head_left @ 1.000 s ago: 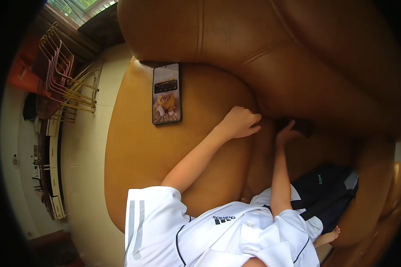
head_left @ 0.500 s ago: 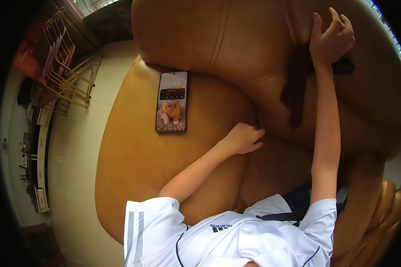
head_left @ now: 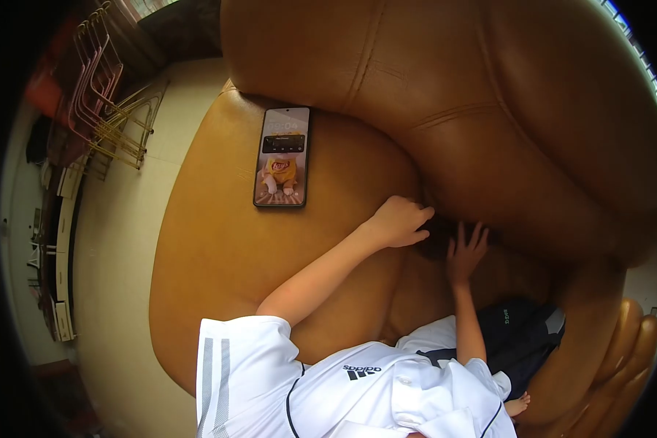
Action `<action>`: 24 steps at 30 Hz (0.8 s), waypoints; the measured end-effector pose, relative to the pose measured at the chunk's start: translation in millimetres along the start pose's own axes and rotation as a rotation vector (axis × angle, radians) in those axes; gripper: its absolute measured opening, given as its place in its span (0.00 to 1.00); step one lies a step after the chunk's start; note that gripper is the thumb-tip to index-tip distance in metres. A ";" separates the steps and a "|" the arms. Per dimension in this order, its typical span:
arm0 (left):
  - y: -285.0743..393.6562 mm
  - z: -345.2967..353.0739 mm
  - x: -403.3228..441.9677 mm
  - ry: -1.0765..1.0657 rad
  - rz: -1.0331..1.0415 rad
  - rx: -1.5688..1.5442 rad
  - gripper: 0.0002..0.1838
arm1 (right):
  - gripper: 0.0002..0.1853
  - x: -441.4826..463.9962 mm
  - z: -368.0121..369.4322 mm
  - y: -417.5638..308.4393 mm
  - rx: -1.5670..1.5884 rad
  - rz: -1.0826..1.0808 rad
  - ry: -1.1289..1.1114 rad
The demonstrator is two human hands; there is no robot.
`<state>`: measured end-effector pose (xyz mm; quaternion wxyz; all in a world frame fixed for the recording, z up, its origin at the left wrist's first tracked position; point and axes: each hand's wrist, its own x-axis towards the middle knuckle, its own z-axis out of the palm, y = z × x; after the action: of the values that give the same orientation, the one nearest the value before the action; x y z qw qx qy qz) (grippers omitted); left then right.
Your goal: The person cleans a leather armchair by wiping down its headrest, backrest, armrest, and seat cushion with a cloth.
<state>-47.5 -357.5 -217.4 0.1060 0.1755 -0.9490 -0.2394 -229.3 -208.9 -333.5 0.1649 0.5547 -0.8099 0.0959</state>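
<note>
My left hand (head_left: 400,221) rests at the right edge of the tan leather seat cushion (head_left: 219,241). Its fingers are curled, and anything inside them is hidden from me. Just to its right, my right hand (head_left: 467,253) has its fingers spread, near the dark crease (head_left: 434,241) below the backrest (head_left: 431,66). What lies in that crease is too dark to make out. A smartphone (head_left: 280,164) lies face up on the cushion, up and left of both hands, with its screen lit.
A bundle of metal hangers (head_left: 98,109) is at the upper left over pale floor (head_left: 117,241). A long cabinet (head_left: 64,255) runs along the left. Dark cloth (head_left: 522,336) and a bare foot (head_left: 518,404) show at lower right, by the rounded armrest (head_left: 628,350).
My right hand has come down from the backrest to beside my left hand. The dark shape under it on the backrest is gone from there. My left hand has barely moved.
</note>
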 end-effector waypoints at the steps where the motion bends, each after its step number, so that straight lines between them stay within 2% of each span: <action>1: -0.6 -1.2 0.8 -0.001 -0.009 -0.018 0.15 | 0.25 -15.2 6.5 1.3 0.144 0.143 0.009; 3: -1.8 2.1 1.6 0.036 0.007 -0.026 0.16 | 0.29 -25.7 10.4 2.9 0.435 0.416 0.027; 6: 3.1 8.1 -1.4 0.011 0.006 0.078 0.18 | 0.37 -17.2 0.2 -1.9 0.392 0.307 -0.137; 9: 8.9 20.5 -2.8 -0.064 0.055 0.181 0.20 | 0.41 3.6 -31.1 -34.4 0.210 0.107 -0.311; 13: 9.7 25.2 -3.4 -0.195 0.061 0.140 0.21 | 0.37 1.6 3.1 -53.9 0.228 0.171 -0.129; 15: 8.0 26.1 -3.1 -0.152 0.062 0.106 0.21 | 0.34 1.6 13.0 -55.4 0.216 0.197 -0.030; 21: 8.8 23.7 -4.0 -0.133 0.074 0.115 0.20 | 0.24 -0.8 12.8 -46.3 0.262 0.149 0.015; 24: 12.6 15.2 -4.3 -0.163 0.043 0.077 0.21 | 0.23 -1.7 13.8 -46.5 0.263 0.158 0.038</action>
<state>-51.5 -339.1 -224.8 0.0265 0.1389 -0.9665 -0.2142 -187.8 -229.2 -348.2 0.0981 0.5043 -0.8281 0.2243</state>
